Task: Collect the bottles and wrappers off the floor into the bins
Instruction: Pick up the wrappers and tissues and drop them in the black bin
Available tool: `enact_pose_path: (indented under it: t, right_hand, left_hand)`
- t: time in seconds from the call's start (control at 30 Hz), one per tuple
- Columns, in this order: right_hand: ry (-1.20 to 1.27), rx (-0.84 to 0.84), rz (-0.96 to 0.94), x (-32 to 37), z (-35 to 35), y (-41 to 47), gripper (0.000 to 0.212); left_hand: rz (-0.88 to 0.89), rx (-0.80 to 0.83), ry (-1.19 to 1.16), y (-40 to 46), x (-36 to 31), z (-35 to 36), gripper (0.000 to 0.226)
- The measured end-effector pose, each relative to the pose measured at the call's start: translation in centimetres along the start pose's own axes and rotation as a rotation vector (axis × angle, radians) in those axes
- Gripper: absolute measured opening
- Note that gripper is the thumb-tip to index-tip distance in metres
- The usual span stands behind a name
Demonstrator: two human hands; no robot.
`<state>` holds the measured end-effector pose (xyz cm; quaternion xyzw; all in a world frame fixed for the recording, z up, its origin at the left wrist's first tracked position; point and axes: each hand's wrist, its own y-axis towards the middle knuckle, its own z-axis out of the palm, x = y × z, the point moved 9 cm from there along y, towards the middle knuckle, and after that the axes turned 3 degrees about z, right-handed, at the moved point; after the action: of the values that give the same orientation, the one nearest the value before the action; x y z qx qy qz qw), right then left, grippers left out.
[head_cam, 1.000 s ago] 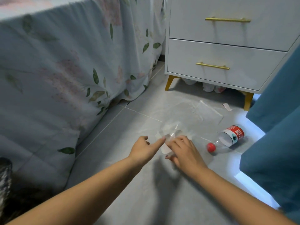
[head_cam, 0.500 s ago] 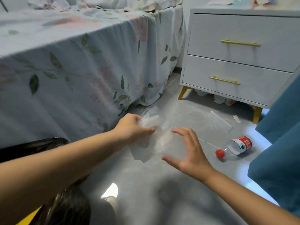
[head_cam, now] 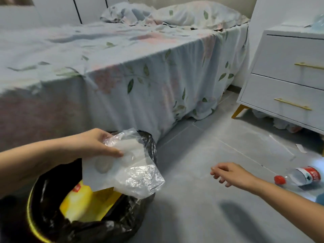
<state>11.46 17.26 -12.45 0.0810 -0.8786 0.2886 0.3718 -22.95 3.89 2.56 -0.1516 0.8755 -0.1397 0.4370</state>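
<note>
a: where was the wrapper [head_cam: 122, 165]?

b: pinched in the left hand [head_cam: 94, 146], hanging over the bin [head_cam: 43, 225], evidently positioned to drop into the black liner.

a: the right hand [head_cam: 229, 174]?

b: relaxed, grasping nothing, near the bottle [head_cam: 298, 177] lying on the floor [head_cam: 201, 207], likely the next item to collect.

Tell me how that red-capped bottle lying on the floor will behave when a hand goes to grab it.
The bottle lies on its side on smooth floor, so a nudge would probably roll it. It looks clear and mostly empty, so likely light and easily dented. The right hand hangs open, free to take it.
</note>
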Motion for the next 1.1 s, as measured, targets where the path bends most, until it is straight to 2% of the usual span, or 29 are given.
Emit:
enact_pose_path:
  t: [0.1, 0.13, 0.2, 0.23, 0.3, 0.43, 0.53, 0.6, 0.67, 0.73, 0.8, 0.9, 0.93, 1.1]
  right_hand:
    - [-0.099, 0.026, -0.01, 0.7, 1.1, -0.1, 0.027]
    - [-0.127, 0.031, -0.015, 1.0, 1.4, -0.1, 0.027]
    - [-0.141, 0.039, -0.01, 1.3, 1.9, 0.0, 0.027]
    - [-0.138, 0.041, -0.006, 1.4, 2.2, 0.1, 0.026]
    - [-0.139, 0.051, 0.003, 1.4, 2.8, 0.3, 0.025]
    - [-0.169, 0.064, 0.003, 0.8, 4.0, 0.8, 0.024]
    - [-0.19, 0.063, 0.015, -0.3, 4.0, 1.0, 0.025]
    - [-0.195, 0.06, 0.039, -1.5, 3.3, 1.1, 0.026]
    - [-0.163, 0.049, 0.064, -2.6, 2.0, 1.3, 0.025]
    - [-0.119, 0.017, 0.085, -3.8, 0.3, 1.5, 0.023]
    - [-0.168, -0.065, 0.076, -5.0, -1.7, 1.8, 0.021]
    - [-0.235, -0.221, 0.056, -7.5, -4.9, 2.4, 0.006]
    - [-0.25, -0.27, 0.055, -8.5, -6.1, 2.4, 0.007]
    - [-0.669, -0.503, 0.117, -13.3, -13.9, 2.2, 0.052]
  left_hand:
    - [-0.087, 0.022, 0.049, -0.2, 4.9, -0.3, 0.059]
    - [-0.131, 0.048, 0.075, -0.1, 6.4, -0.2, 0.056]
    - [-0.2, 0.096, 0.175, 0.1, 8.7, 0.0, 0.035]
    - [-0.224, 0.103, 0.281, 0.4, 9.4, 0.0, 0.03]
    - [-0.241, 0.09, 0.595, 0.8, 10.1, -0.1, 0.033]
    - [-0.251, 0.058, 1.098, 0.1, 8.3, 1.0, 0.063]
    - [-0.098, -0.094, 1.288, -0.7, 2.0, 1.1, 0.063]
    - [0.066, -0.237, 1.252, -0.4, -3.4, 0.8, 0.051]
    - [0.249, -0.296, 1.138, 0.7, -8.3, 1.6, 0.04]
    - [0.439, -0.23, 0.962, 2.6, -12.5, 4.7, 0.032]
    - [0.561, -0.094, 0.815, 4.8, -15.4, 9.5, 0.026]
    - [0.558, 0.091, 0.764, 9.0, -16.7, 17.9, 0.023]
    - [0.538, 0.136, 0.746, 10.3, -16.6, 20.5, 0.023]
    - [0.51, 0.287, 0.539, 14.0, -15.4, 31.0, 0.024]
